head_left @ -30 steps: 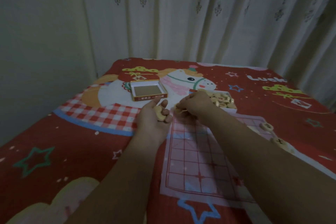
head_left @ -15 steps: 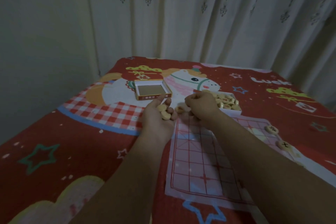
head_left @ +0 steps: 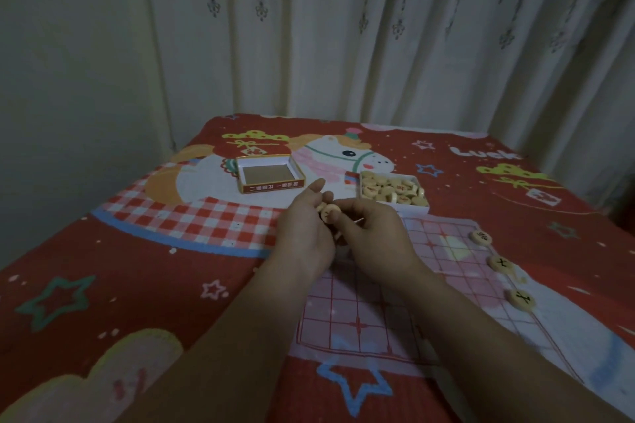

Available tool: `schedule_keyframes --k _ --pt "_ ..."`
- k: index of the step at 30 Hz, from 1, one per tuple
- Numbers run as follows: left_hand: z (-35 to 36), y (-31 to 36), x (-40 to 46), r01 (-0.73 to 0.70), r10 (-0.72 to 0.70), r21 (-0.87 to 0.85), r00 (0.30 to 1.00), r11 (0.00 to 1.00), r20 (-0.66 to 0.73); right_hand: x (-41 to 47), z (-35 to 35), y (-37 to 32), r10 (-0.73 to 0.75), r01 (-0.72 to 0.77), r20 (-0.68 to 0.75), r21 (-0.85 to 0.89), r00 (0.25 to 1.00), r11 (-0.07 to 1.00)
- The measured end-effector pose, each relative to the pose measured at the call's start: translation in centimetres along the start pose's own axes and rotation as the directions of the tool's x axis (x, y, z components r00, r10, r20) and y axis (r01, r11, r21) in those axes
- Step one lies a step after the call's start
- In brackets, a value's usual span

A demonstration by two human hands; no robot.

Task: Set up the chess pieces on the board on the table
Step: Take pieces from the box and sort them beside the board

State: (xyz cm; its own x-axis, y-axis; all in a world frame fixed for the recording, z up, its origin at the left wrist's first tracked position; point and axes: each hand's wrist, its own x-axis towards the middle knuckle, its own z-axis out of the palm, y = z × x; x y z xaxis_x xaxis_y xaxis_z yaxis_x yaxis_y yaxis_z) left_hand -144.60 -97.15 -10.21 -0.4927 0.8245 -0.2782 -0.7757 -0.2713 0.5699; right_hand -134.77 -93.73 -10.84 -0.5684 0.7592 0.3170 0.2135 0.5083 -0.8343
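Red cloth [head_left: 137, 285], round pcs [head_left: 330, 213] in hands [head_left: 338, 233].

Pretty dim on my end, the whole feed looks murky. Behind the table [head_left: 515, 161] there's a pale curtain [head_left: 378, 27] hanging in long folds with a small dark dangly pattern on it. To the left there's a plain off-white wall [head_left: 68, 62]. The table's covered in a red cartoon cloth [head_left: 120, 278] with stars, checks and a white pony.
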Motion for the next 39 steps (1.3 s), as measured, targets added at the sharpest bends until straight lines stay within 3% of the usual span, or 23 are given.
schedule_keyframes --k 4,10,19,26,33,39 --pt "0.2 0.1 -0.3 -0.010 0.009 0.031 1.000 0.999 0.021 -0.2 -1.5 0.0 0.208 -0.194 -0.013 0.300 0.978 0.934" --pt "-0.9 0.6 0.6 -0.063 0.063 0.045 0.998 0.997 0.003 -1.4 -2.2 0.5 0.303 -0.319 0.106 0.411 0.947 0.854" --pt "-1.6 1.6 1.0 -0.165 0.168 0.165 0.986 0.972 -0.007 -1.4 -2.7 0.3 0.323 -0.339 0.113 0.437 0.940 0.833" --pt "-2.3 1.7 1.4 -0.213 0.214 0.154 0.977 0.965 0.012 -0.2 -5.1 1.5 0.400 -0.328 -0.082 0.438 0.913 0.837" --pt "-1.7 1.4 1.0 -0.120 0.118 0.038 0.992 0.992 0.050 0.4 -8.2 2.9 0.463 -0.338 -0.236 0.424 0.855 0.840" --pt "-0.3 -0.2 -0.6 -0.022 0.014 0.127 0.998 0.992 0.066 0.2 -7.6 2.8 0.462 -0.402 -0.190 0.284 0.866 0.871"
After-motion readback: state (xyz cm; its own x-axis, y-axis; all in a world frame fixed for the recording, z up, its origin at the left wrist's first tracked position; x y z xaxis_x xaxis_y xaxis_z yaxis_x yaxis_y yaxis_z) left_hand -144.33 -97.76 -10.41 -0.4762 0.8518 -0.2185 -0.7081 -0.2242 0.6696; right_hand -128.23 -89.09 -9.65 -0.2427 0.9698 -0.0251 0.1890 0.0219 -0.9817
